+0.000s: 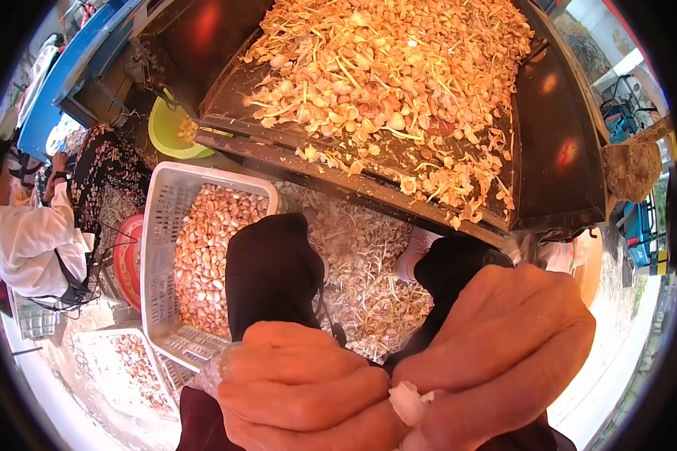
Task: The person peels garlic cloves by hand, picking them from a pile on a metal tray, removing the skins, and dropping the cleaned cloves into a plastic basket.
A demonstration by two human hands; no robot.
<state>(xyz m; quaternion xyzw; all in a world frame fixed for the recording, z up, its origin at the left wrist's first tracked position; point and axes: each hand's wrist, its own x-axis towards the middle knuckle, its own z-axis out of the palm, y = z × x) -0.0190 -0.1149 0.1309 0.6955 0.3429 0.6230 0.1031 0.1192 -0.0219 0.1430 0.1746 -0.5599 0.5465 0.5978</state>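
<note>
Close to the camera, above my lap, my left hand (308, 387) and my right hand (504, 338) meet with fingers curled inward. A pale garlic clove (408, 402) shows between their fingertips, pinched from both sides. Part of it is hidden by the fingers. Beyond my knees, a heap of garlic cloves with loose skins and sprouts (384, 75) covers a dark metal tray (241, 98). Left of my leg stands a white plastic crate (152, 263) holding many reddish-skinned garlic cloves (203, 255).
A green basin (162, 131) sits beneath the tray's left corner. Garlic skins and stalks (361, 278) litter the floor between my legs. At left, another person (34, 233) sits near a red basin (128, 259). A second white crate (101, 342) with cloves lies at lower left.
</note>
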